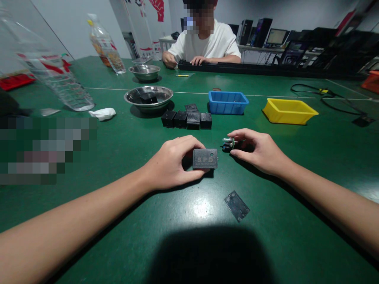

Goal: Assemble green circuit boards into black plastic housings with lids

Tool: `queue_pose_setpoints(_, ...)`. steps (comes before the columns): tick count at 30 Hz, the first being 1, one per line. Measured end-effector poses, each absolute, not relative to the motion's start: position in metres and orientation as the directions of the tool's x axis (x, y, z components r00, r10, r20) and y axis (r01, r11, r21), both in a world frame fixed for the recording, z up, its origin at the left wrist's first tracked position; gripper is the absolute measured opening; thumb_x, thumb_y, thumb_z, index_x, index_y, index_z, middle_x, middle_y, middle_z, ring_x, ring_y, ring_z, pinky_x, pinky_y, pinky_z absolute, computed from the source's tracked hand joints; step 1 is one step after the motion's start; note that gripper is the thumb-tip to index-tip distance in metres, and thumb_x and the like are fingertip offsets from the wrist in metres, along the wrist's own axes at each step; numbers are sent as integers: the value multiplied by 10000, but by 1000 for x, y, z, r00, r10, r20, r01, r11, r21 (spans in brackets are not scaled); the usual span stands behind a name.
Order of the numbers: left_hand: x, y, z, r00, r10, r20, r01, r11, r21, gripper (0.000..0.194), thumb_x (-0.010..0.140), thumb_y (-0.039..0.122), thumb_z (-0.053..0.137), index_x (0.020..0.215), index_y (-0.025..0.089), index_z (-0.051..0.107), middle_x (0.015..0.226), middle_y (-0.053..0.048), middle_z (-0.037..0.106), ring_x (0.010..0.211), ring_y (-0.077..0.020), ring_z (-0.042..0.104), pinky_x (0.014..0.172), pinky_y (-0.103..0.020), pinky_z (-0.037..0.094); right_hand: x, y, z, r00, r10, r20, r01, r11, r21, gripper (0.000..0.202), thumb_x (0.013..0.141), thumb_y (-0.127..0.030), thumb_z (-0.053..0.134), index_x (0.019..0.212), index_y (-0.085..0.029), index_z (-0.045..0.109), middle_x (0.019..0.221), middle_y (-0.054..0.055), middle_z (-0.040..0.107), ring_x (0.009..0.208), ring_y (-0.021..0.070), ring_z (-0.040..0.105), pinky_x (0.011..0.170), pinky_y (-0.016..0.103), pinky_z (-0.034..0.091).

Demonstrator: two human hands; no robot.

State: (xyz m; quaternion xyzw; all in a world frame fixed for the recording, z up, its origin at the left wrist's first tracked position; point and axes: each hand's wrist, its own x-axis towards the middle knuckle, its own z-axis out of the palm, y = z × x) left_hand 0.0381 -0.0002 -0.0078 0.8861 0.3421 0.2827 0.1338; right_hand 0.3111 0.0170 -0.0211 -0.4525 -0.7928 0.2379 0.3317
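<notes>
Between the thumb and fingers of my left hand [180,162] is a black box [205,159] with "SPD" on its face. To its right, my right hand [257,149] grips a small circuit part [228,144] with metal and dark components at my fingertips. The box and the part are apart. A flat dark plate [237,206] lies on the green table [124,232], nearer to me than both hands. Beyond my hands, several black boxes [187,119] stand in a row, with another piece behind them.
Behind the boxes are a steel bowl [149,103] with dark pieces, a second bowl [144,72], a blue bin [228,103] and a yellow bin [289,111]. Bottles [63,79] and tissue [102,114] are left, a cable [328,98] right. A person [207,43] sits opposite.
</notes>
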Motion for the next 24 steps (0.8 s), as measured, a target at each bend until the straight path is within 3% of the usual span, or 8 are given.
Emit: queue_pose_setpoints(24, 37, 1, -10, 616, 653, 440, 512, -757, 407, 233, 798, 310, 699, 979, 174, 648, 913, -48, 717, 795, -178, 659, 748, -291, 508, 325, 20, -18, -541, 781, 312, 547, 609, -575, 444, 807, -241, 718, 1246, -206, 670, 1062, 73, 736, 938, 219, 688, 848, 358, 558)
